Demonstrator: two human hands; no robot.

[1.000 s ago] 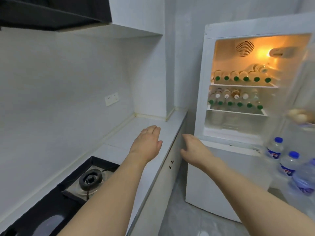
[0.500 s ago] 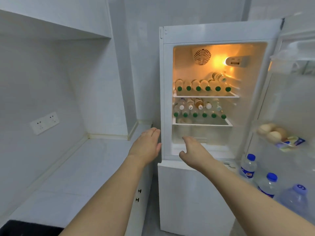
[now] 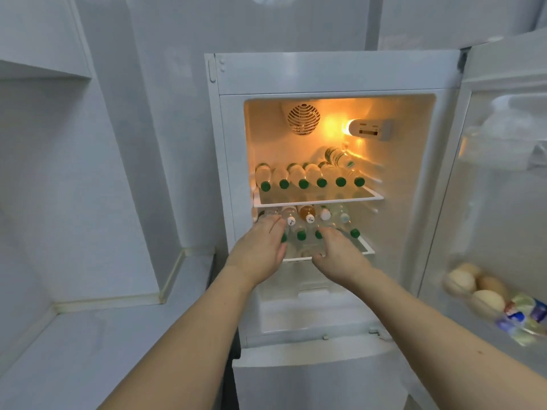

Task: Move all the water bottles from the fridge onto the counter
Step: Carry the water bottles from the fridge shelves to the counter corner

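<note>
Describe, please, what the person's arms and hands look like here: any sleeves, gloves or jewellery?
Both forearms are bare as far as the view shows: no sleeves in frame. The left hand and right hand wear no gloves, and no rings, watch or bracelets show.

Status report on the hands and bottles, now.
Both hands at lower fridge shelf: left hand and right hand open on clear green-capped water bottles. None gripped. White counter bare of bottles. Nothing blocking.

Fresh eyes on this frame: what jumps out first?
The lit open fridge at centre, with a row of green-capped bottles lying on its upper shelf. Below, the left hand and right hand reach among more bottles on the lower shelf. At the right edge, eggs sit in the door rack.
</note>
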